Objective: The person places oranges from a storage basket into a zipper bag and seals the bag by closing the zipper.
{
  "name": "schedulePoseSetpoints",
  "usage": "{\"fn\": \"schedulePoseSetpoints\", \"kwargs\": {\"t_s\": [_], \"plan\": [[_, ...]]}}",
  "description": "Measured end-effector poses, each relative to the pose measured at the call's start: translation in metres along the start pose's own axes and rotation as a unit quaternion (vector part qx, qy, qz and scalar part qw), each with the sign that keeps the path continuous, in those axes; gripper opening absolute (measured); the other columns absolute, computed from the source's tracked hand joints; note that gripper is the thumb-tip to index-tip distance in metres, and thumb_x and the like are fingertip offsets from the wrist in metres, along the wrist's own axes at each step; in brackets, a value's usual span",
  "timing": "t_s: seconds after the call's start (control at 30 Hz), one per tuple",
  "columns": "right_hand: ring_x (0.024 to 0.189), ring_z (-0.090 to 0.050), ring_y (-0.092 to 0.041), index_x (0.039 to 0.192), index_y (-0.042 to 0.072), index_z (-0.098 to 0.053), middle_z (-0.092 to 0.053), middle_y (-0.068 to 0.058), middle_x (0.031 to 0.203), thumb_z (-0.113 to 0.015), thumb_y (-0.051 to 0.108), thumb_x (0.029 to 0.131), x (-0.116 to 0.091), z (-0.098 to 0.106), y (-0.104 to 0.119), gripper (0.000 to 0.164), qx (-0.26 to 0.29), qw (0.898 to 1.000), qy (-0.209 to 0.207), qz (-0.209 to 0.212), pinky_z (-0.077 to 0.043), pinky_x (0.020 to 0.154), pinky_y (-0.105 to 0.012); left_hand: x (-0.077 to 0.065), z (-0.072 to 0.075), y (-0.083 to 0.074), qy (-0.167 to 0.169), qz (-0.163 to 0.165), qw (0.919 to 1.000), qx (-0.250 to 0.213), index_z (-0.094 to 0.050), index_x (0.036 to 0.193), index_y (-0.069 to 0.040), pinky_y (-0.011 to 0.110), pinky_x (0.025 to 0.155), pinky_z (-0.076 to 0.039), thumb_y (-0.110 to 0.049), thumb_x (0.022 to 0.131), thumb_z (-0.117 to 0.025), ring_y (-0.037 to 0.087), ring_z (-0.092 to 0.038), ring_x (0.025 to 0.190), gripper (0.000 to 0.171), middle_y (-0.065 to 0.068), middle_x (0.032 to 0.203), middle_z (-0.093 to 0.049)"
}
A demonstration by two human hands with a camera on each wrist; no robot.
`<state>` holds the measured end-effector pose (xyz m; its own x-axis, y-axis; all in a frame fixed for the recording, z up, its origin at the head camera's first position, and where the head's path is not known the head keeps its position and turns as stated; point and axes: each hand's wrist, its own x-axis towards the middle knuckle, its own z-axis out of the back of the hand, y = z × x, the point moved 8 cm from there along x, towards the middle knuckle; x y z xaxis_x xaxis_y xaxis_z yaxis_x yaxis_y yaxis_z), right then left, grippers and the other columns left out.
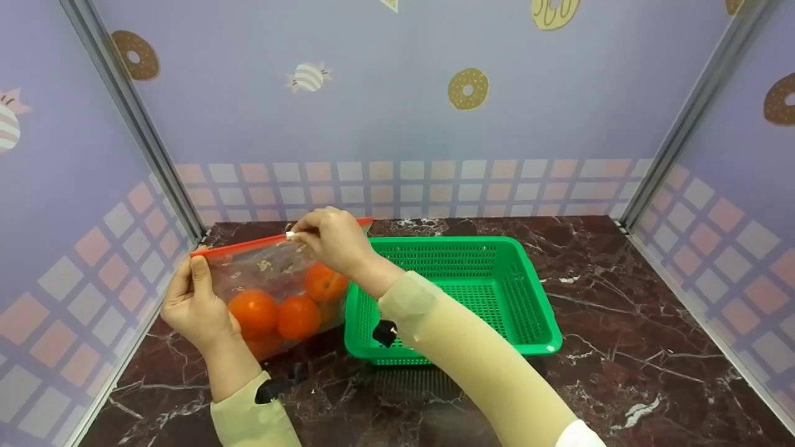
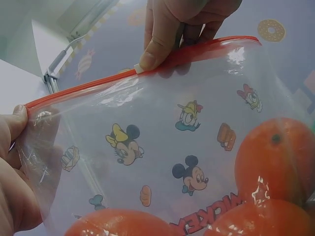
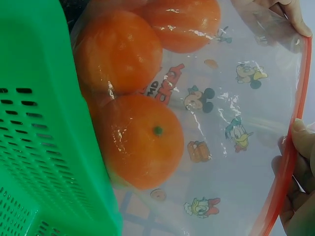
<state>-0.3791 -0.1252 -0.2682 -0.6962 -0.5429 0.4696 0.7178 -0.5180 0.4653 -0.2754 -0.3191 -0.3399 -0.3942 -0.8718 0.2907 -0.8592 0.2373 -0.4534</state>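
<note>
A clear zip bag [image 1: 267,266] printed with cartoon characters hangs tilted, with several oranges [image 1: 299,317] in its lower part. Along its top runs a red zip strip [image 2: 83,91] with a small white slider [image 2: 139,68]. My left hand [image 1: 200,304] pinches the bag's top left corner between thumb and fingers. Partway along the strip, my right hand [image 1: 338,239] pinches the slider. Left of the slider the strip looks pressed together; to its right the red edge spreads wider. In the right wrist view, the oranges sit beside the basket's wall.
A green plastic basket [image 1: 545,310] with slotted walls stands on the dark marbled table [image 1: 627,347], right of the bag and under my right forearm. Patterned lilac panels [image 1: 397,124] enclose the back and sides, with metal posts [image 1: 133,118] at the corners.
</note>
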Motion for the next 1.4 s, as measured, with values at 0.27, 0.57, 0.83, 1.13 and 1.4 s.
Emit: {"fn": "schedulePoseSetpoints", "kwargs": {"t_s": [0.27, 0.57, 0.83, 1.13, 1.4], "plan": [[0.101, -0.068, -0.018, 0.102, 0.014, -0.081, -0.078, 0.0, 0.105, -0.069, 0.029, 0.098, -0.001, 0.001, -0.004, 0.02, 0.004, 1.0, 0.002, -0.002, -0.054, 0.091, -0.025, 0.0, 0.001, -0.001, -0.003, -0.006, 0.9998, 0.018, -0.079, 0.094, 0.01, 0.026, 0.081, -0.06, 0.004, 0.086, -0.075, 0.021, -0.075, 0.089, 0.01, 0.011, 0.087, -0.08], [0.101, -0.068, -0.019, 0.101, 0.013, -0.081, -0.078, -0.001, 0.104, -0.07, 0.029, 0.098, -0.001, 0.004, -0.009, 0.019, 0.0, 1.0, 0.0, -0.003, -0.055, 0.092, -0.026, 0.001, 0.001, -0.001, 0.003, -0.004, 1.0, -0.006, -0.077, 0.095, 0.014, 0.027, 0.079, -0.06, 0.005, 0.085, -0.076, 0.021, -0.074, 0.086, 0.014, 0.013, 0.088, -0.08], [0.099, -0.069, -0.019, 0.101, 0.014, -0.081, -0.078, -0.001, 0.102, -0.07, 0.03, 0.097, -0.002, 0.006, -0.013, 0.02, -0.01, 1.0, -0.001, -0.003, -0.055, 0.09, -0.025, 0.001, 0.003, 0.0, -0.001, -0.003, 1.0, -0.005, -0.078, 0.094, 0.012, 0.027, 0.081, -0.06, 0.006, 0.085, -0.076, 0.022, -0.075, 0.088, 0.012, 0.013, 0.087, -0.08], [0.098, -0.068, -0.021, 0.1, 0.013, -0.081, -0.078, -0.002, 0.102, -0.071, 0.03, 0.097, -0.003, 0.009, -0.019, 0.02, -0.011, 1.0, -0.007, -0.006, -0.056, 0.09, -0.03, 0.001, 0.003, -0.001, -0.004, -0.01, 0.9999, -0.002, -0.078, 0.094, 0.012, 0.027, 0.081, -0.06, 0.006, 0.085, -0.076, 0.023, -0.075, 0.089, 0.011, 0.013, 0.087, -0.08], [0.098, -0.071, -0.023, 0.098, 0.011, -0.082, -0.08, -0.004, 0.101, -0.073, 0.028, 0.095, -0.004, 0.014, -0.024, 0.019, -0.007, 1.0, -0.025, 0.009, -0.056, 0.09, -0.032, 0.001, 0.003, 0.001, -0.003, 0.001, 1.0, -0.002, -0.078, 0.096, 0.012, 0.026, 0.08, -0.06, 0.004, 0.084, -0.077, 0.021, -0.075, 0.087, 0.015, 0.012, 0.087, -0.08]]}}
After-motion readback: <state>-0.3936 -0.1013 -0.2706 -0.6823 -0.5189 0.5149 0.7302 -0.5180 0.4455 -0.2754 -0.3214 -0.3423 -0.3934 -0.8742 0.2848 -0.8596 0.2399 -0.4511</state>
